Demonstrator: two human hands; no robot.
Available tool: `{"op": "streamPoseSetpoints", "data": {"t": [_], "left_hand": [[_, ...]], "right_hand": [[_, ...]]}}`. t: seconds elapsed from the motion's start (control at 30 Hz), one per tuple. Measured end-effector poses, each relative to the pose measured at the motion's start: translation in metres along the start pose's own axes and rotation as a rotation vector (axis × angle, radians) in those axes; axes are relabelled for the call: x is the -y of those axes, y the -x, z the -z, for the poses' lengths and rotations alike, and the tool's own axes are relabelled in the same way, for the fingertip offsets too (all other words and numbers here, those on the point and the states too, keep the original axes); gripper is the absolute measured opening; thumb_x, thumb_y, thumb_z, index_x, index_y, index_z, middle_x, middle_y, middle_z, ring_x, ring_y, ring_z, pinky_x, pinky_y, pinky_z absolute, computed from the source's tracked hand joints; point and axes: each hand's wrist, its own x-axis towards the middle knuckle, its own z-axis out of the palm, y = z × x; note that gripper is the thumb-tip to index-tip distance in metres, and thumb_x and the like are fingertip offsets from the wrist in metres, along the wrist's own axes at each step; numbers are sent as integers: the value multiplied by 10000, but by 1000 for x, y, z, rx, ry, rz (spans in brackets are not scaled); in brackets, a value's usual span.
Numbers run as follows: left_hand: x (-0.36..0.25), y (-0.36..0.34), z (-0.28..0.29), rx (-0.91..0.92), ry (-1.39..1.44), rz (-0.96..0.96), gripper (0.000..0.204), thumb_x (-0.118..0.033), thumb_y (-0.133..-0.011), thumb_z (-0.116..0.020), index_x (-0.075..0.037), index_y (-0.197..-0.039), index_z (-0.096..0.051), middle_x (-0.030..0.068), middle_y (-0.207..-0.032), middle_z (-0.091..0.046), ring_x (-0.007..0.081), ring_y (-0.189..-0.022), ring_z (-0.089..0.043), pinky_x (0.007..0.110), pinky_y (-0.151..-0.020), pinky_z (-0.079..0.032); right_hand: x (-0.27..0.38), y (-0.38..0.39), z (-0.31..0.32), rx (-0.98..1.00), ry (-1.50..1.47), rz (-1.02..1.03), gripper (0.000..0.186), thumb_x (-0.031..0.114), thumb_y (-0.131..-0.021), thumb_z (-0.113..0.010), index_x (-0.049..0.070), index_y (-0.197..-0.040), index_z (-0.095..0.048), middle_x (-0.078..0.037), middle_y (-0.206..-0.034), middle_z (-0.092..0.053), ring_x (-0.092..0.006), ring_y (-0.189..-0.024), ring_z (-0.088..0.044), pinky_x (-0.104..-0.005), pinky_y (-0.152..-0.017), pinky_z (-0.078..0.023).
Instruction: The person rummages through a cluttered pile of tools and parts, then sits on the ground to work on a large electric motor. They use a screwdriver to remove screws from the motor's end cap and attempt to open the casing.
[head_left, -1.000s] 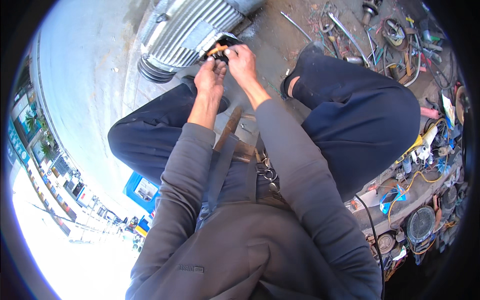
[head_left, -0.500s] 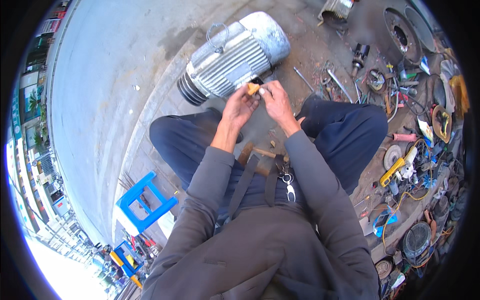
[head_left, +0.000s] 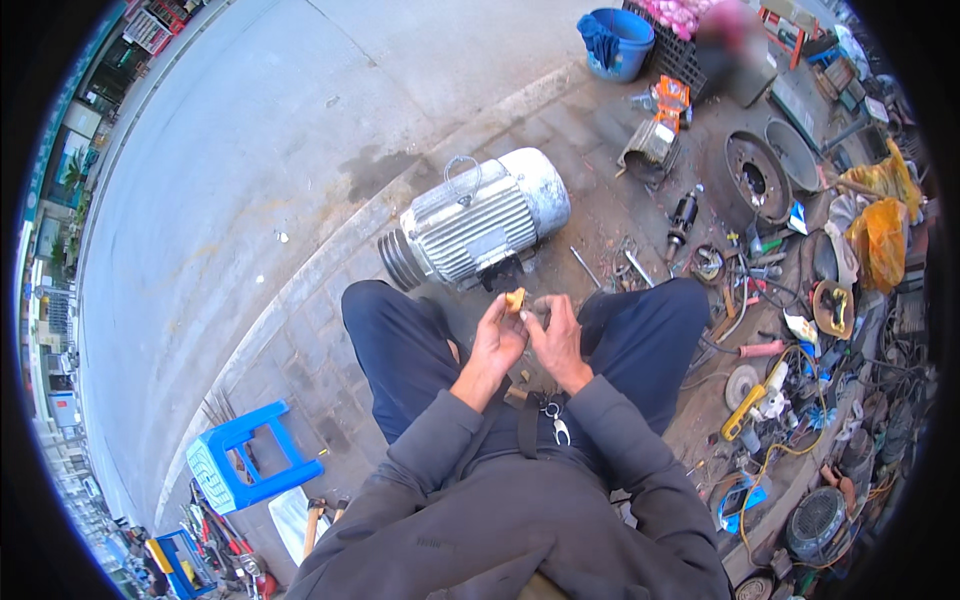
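Between my knees, just on the near side of a silver electric motor (head_left: 475, 225), both my hands are raised close together. My left hand (head_left: 497, 342) is closed, its thumb and fingertips pinching a small orange-yellow piece (head_left: 515, 300), whose exact kind I cannot tell. My right hand (head_left: 558, 342) is closed beside it, with thumb and forefinger at the piece's right edge. Whether those fingers grip something small is hidden. The motor lies on its side on the paving, with a dark grooved pulley (head_left: 400, 262) at its left end and a dark opening facing me.
A blue plastic stool (head_left: 245, 455) stands at my left, near hand tools (head_left: 225, 540). Tools and parts crowd the right: a yellow angle grinder (head_left: 750, 405), a wheel rim (head_left: 757, 180), a phone (head_left: 740, 502). A blue bucket (head_left: 618, 45) stands at the back beside a dark crate (head_left: 680, 55).
The view has tilted up, bringing the bucket and crate into sight. My hands now appear clear of the motor's near edge. The orange-yellow piece stays in my left fingertips.
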Motion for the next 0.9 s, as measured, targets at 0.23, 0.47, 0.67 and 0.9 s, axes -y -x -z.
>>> {"op": "streamPoseSetpoints", "data": {"t": [0.23, 0.47, 0.67, 0.9], "left_hand": [[-3, 3, 5, 81, -3, 59, 311, -292, -1048, -662, -60, -1252, -687, 91, -1134, -726, 257, -1092, -666, 406, -1039, -517], [-9, -1, -2, 85, -68, 15, 292, -319, -1030, -664, -98, -1220, -687, 88, -1131, -738, 272, -1083, -681, 437, -1034, -518], [-15, 0, -16, 115, -39, 53, 302, -325, -1039, -642, -72, -1197, -685, 106, -1111, -731, 279, -1067, -686, 450, -1040, -529], [-18, 1, -34, 129, -37, 101, 305, -335, -1041, -621, -99, -1223, -684, 58, -1155, -722, 229, -1105, -675, 399, -1048, -516]], "right_hand": [[15, -7, 4, 54, -23, 258, 118, 69, -954, -687, 3, -1036, -635, -207, -1005, -626, -426, -874, -667, -479, -737, -544], [5, -15, -3, 141, 32, 229, 173, 184, -1039, -612, 13, -1011, -611, -204, -952, -655, -450, -855, -674, -529, -719, -539], [12, -21, -4, 87, -182, 184, 240, 243, -1046, -618, 18, -1119, -578, -249, -981, -695, -461, -908, -701, -512, -749, -564], [10, -34, 10, 187, -20, 156, 258, 265, -1064, -578, 30, -959, -559, -236, -849, -681, -468, -787, -677, -547, -679, -523]]}}
